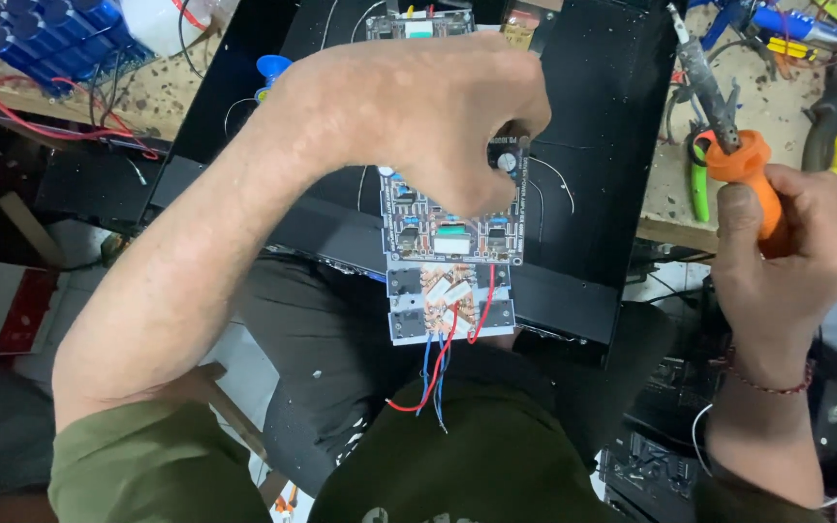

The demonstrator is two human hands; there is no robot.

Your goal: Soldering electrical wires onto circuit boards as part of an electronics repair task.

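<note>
Left hand (438, 116) clamped over upper part of the blue-and-white rectangular circuit board (449, 261), fingers curled round its right edge; board extends below the hand toward the person's lap, red and blue wires (438, 373) trailing off its lower end. Right hand (787, 252), well apart at right, fisted round orange-handled soldering iron (728, 126), tip up-left. Black flat surface (603, 145) beneath the board.

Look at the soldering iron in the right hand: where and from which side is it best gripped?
Probably by the orange handle, as the right hand does now, coming from below, the end away from the tip. The dark metal shaft sticks up and away from the handle, so it is likely the hot working end and best left clear.
</note>
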